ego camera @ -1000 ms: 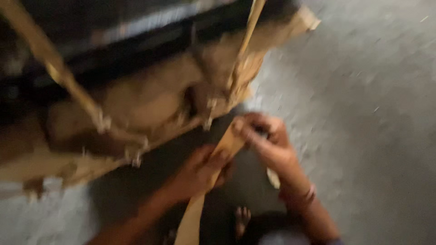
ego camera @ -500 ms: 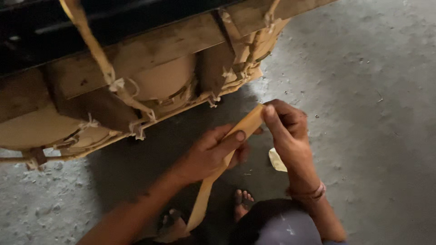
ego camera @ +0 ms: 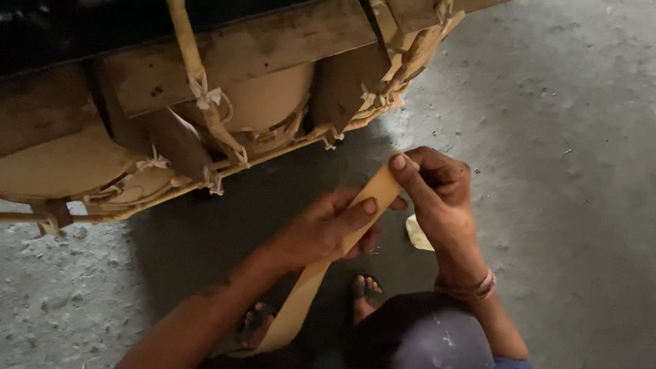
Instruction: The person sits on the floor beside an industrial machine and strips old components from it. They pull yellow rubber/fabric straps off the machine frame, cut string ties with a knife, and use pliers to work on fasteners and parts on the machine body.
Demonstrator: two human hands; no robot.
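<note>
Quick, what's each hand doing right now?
Left hand: closed around the tan strip.
Right hand: pinching the strip's top end.

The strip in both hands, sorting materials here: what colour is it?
Plain tan strip, no pattern, clearest in the head view.

matt tan strip (ego camera: 321, 270), rough wood frame (ego camera: 239, 51)

floor (ego camera: 567, 137): rough grey concrete under me | wooden frame (ego camera: 232, 61) tied with pale strips stands ahead | floor right of frame lit brighter | beneath frame dark shadow
</note>
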